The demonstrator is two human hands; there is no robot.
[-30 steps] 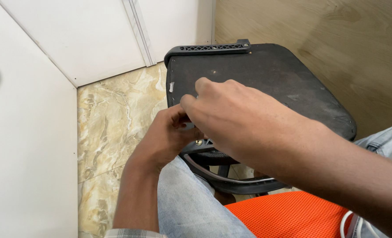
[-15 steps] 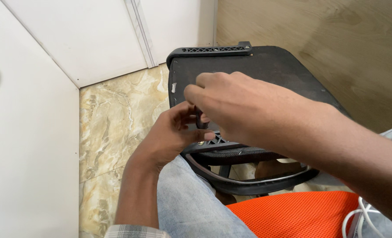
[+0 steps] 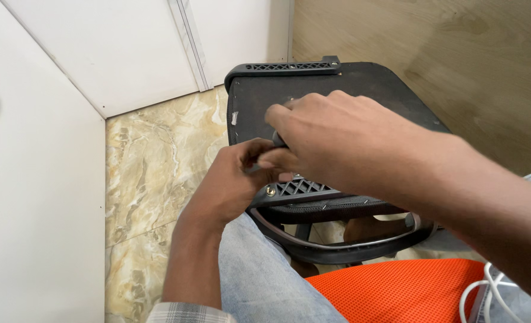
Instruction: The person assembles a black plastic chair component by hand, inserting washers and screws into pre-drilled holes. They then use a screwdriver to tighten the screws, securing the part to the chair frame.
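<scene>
My left hand [image 3: 232, 179] and my right hand [image 3: 331, 140] meet at the near left corner of a black chair seat [image 3: 319, 90] that lies upside down in front of me. Both pinch something small and dark between their fingertips; the right hand covers most of it, so I cannot tell what it is. Just below the fingers sits a black lattice bracket [image 3: 298, 190] with a brass-coloured screw [image 3: 270, 191] at its left end. A curved black frame bar [image 3: 337, 248] runs under the seat.
An orange mesh chair part [image 3: 403, 290] lies at the bottom, with white cables [image 3: 492, 287] at the bottom right. My jeans-clad leg [image 3: 265, 281] is below the hands. Marble floor [image 3: 152, 167] lies left, white panels [image 3: 98, 48] behind, a wooden board [image 3: 456, 54] right.
Both hands have shifted slightly up and to the right along the seat's corner, staying pinched together. The bracket and its screw below the fingers are now uncovered.
</scene>
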